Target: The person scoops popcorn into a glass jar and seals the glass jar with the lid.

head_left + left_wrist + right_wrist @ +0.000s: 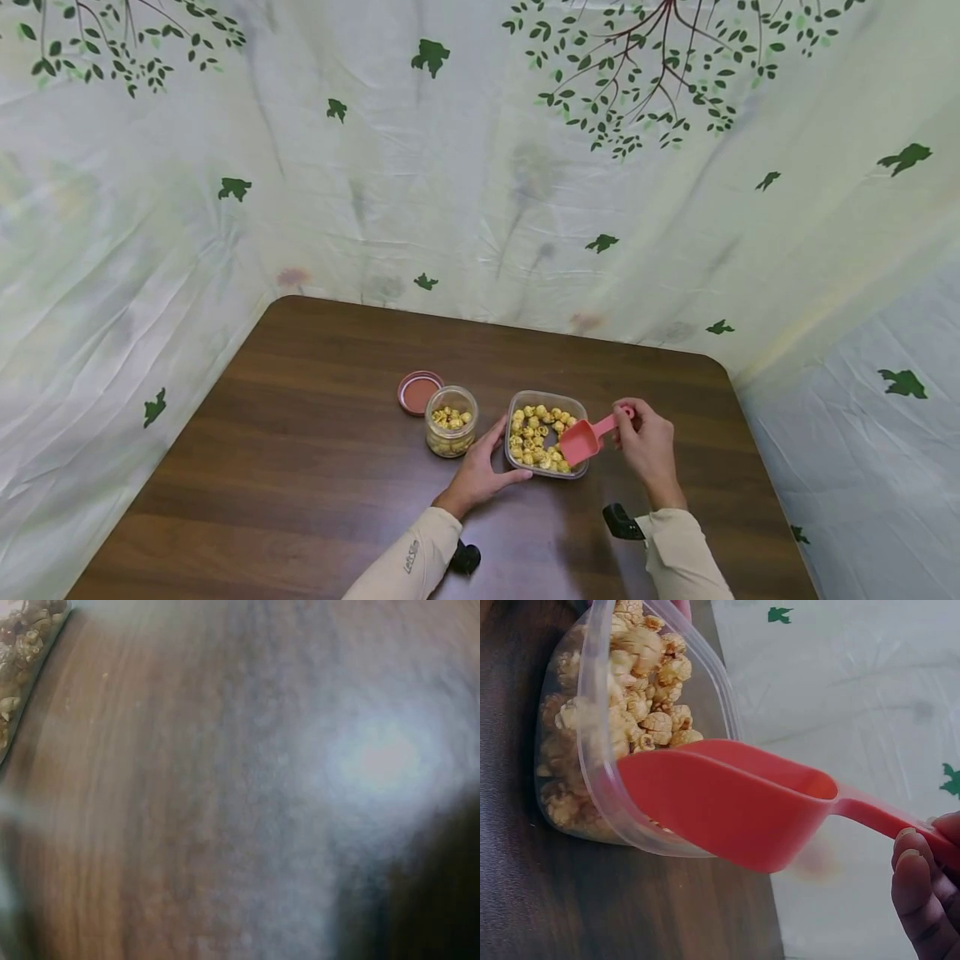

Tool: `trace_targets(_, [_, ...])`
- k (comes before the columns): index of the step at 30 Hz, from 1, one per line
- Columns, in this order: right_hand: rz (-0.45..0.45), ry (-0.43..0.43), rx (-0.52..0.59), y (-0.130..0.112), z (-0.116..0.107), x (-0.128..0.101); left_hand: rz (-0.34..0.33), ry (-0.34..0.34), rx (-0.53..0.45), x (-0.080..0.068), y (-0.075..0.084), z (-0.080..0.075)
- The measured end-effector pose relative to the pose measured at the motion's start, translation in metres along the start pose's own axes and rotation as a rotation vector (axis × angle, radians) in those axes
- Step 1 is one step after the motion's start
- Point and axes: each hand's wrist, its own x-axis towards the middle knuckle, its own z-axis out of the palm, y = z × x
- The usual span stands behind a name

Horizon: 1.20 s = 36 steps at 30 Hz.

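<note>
Low in the frame, the left hand point(480, 473) cups the near-left corner of the clear tub point(546, 433), fingers curled against its wall. The right hand point(647, 446) pinches the handle of the red scoop point(581, 441), whose bowl hangs over the tub's right rim and looks empty (the right wrist view shows bare plastic inside). Plenty of popcorn point(537, 435) remains in the tub. Further up the counter point(315, 467), the small jar point(451, 421) sits partly filled, its red lid point(419, 392) lying beyond it, so the scooping seems well short of done.

jar point(451, 432) left of container point(545, 402), lid point(418, 392) behind jar, scoop point(581, 441) in container
</note>
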Motion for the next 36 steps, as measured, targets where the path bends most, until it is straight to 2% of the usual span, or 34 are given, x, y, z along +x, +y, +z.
trace_targets(12, [0.034,0.0,-0.013,0.005,0.008,-0.007,0.015,-0.007,-0.106,0.001,-0.002,0.003])
trace_targets(17, [0.043,-0.006,0.0,0.007,0.014,-0.01,0.063,0.0,-0.135,0.001,-0.006,0.004])
trace_targets(22, [0.035,0.019,0.022,0.009,0.019,-0.013,0.129,0.015,-0.105,0.0,-0.008,0.005])
trace_targets(29, [0.051,0.063,0.017,0.01,0.023,-0.017,0.037,-0.01,-0.166,0.002,-0.004,0.005])
trace_targets(36, [0.083,0.059,0.036,0.013,0.029,-0.021,0.034,-0.007,-0.175,0.002,-0.005,0.006])
